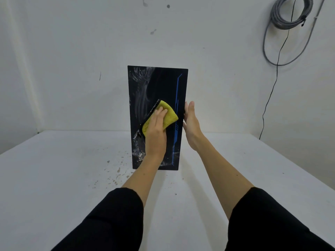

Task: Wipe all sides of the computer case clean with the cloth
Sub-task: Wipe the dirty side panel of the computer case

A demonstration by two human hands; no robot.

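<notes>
White table [54,178] bears upright computer case [159,84], front facing camera.

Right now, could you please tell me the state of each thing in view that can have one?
computer case: upright on the table, front panel smeared with white streaks.
cloth: folded, pressed flat against the panel.
left hand: open, pressing the cloth.
right hand: open, steadying the case's right edge.
table: speckled with debris beside the case.
cable: coiled, hanging on the wall.
</notes>
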